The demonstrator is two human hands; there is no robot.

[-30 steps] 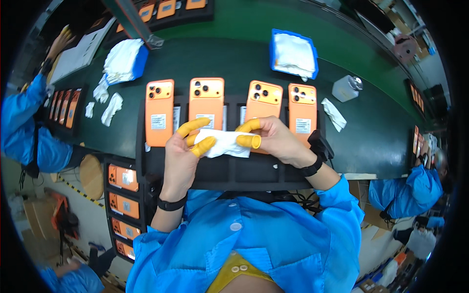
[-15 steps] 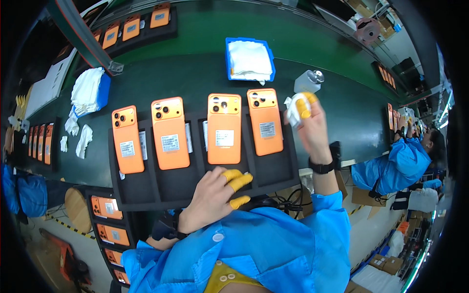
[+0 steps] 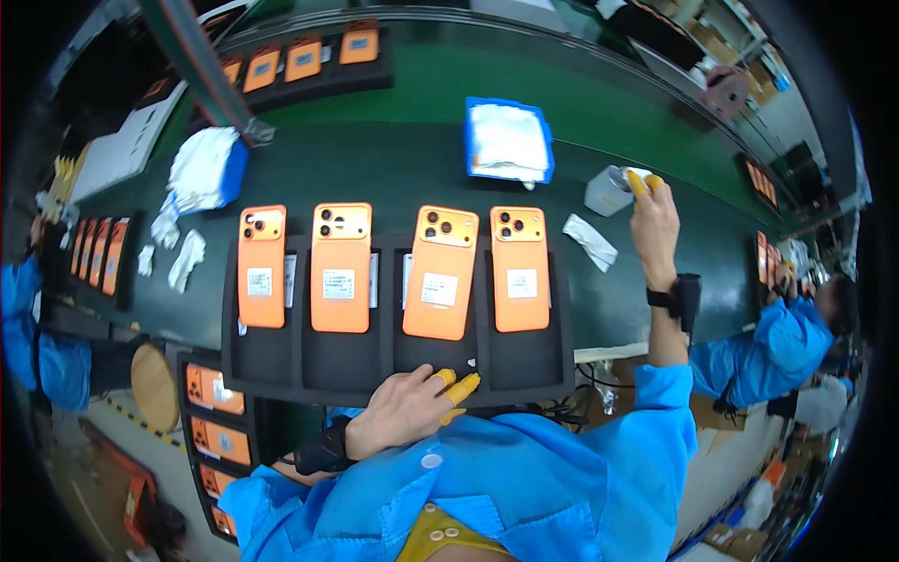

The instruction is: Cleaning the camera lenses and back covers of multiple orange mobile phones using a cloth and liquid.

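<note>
Orange phones (image 3: 342,255) bear unreadable white labels (image 3: 439,288); right hand (image 3: 654,228) at bottle (image 3: 608,193)

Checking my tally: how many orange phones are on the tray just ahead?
4, in a row on the black tray: leftmost phone, second phone, third phone, rightmost phone. None looks hidden.

The right hand (image 3: 654,229) hides the top of the bottle (image 3: 607,193), and the labels (image 3: 259,283) on the near phones (image 3: 342,258) are too small to read.
</note>
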